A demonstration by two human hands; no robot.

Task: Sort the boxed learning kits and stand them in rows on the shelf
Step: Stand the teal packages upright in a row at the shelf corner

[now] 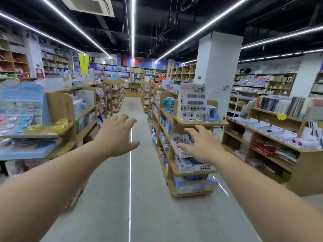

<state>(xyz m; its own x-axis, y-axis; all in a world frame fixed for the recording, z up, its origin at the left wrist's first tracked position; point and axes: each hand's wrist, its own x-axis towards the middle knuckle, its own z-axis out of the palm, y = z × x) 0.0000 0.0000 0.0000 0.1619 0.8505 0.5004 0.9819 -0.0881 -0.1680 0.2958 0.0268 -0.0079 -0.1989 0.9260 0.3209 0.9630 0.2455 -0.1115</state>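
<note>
The person's left hand (pixel 116 135) and right hand (pixel 201 145) are both reaching forward at chest height, fingers spread, holding nothing. The right is stretching toward small white-and-purple boxed kits (pixel 181 142) standing on the wooden end-of-aisle shelf unit (pixel 176 170), likely the sorting target, not yet touching. The grey tiled aisle floor (pixel 122 189) is running between.

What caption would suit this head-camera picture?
Both empty hands, left hand and right hand, reach open down a shop aisle toward a wooden shelf of boxed kits.
</note>
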